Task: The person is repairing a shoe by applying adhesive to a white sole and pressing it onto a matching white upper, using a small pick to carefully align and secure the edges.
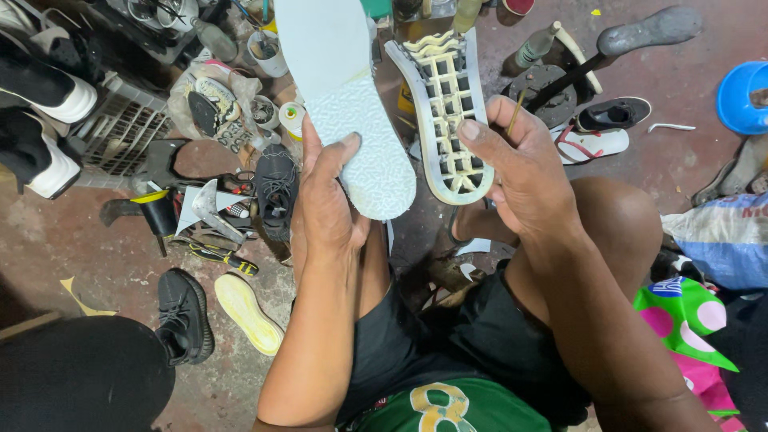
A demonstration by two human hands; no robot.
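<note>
Left hand: fingers wrapped round the heel of a white insole, held upright over the knees. Right hand: clamped on a gridded sole just beside it, a thin stick pinched in the fingers. Floor below: black sneaker, yellow sole, blue bucket.

White midsole slab — flat, foot-shaped, pebbled texture on its lower part, smoother and pale grey-blue above; held on end, heel down, toe toward 12 o'clock and running past the frame's top edge; left of centre.

Grid outsole shell — grey-white rim around an open lattice of cream ribs, hollow side facing the camera; upright, tilted slightly toward 11 o'clock, rounded end at 6 o'clock; just beside the slab, at its 3 o'clock.
</note>
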